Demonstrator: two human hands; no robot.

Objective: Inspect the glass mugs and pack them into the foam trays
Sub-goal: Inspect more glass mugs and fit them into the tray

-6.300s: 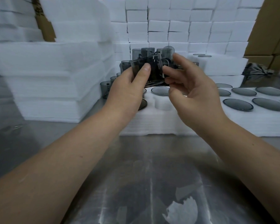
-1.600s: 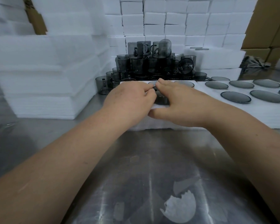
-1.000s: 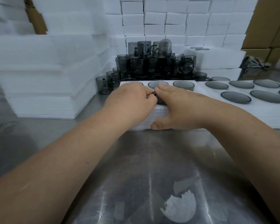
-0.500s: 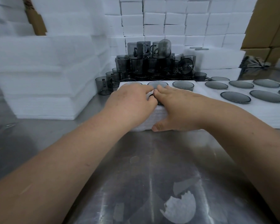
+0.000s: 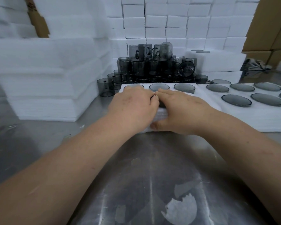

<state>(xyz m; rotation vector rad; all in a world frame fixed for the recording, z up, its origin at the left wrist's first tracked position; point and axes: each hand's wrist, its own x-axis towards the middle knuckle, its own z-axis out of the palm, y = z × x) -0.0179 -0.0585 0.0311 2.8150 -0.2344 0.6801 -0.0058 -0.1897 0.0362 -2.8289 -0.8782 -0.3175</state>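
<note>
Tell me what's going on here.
A person is seating a glass mug in the near foam tray: left hand curled over it, right hand flat on top, mug mostly hidden. Three mugs sit in the tray's far row; a pile of mugs waits behind, and the tray to the right holds more.

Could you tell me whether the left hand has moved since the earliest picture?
Yes. The left hand has come down: it was raised in front of the pile of mugs and now lies on the foam tray, below it in view.

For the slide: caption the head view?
Left hand and right hand press a grey glass mug into the foam tray, mug pile behind.
</note>
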